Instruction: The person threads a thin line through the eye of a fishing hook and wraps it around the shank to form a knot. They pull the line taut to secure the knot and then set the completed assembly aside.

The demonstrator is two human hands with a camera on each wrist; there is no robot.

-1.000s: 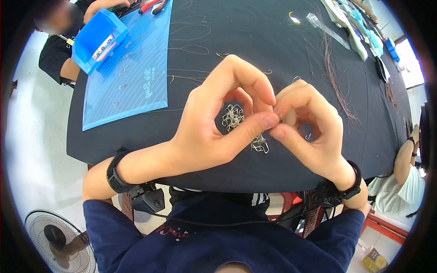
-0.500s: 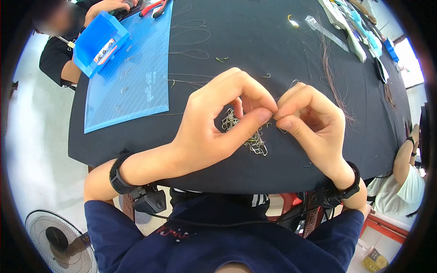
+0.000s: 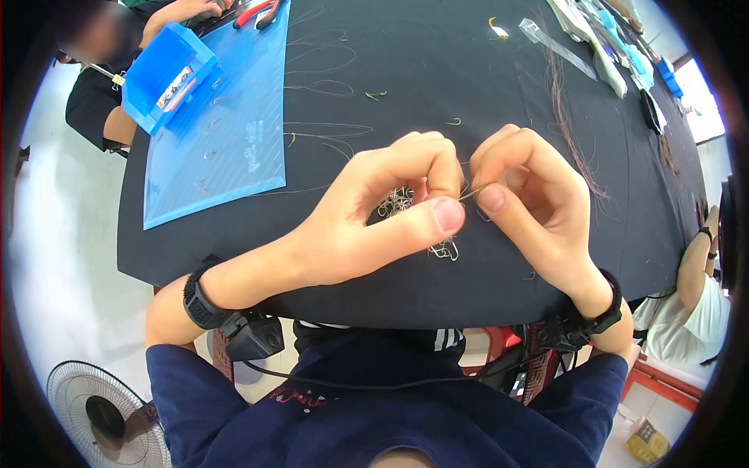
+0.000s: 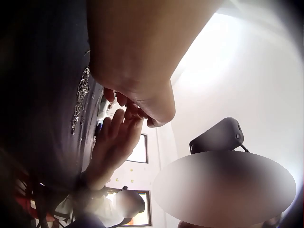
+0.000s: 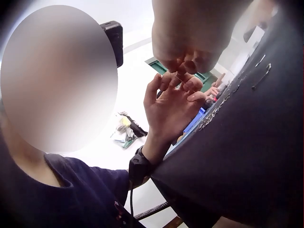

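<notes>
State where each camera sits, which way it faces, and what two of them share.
Head: worn on the head, looking forward and down at the black table; left hand and right hand pinch a thin strand, and the left forearm and navy shirt show.
Left wrist: on that wrist, looking past the left forearm toward the right hand; both show.
Right wrist: on that wrist, looking past the right hand toward the left hand; navy shirt shows.
Shared: both wrist views show both hands and the hook pile.
</notes>
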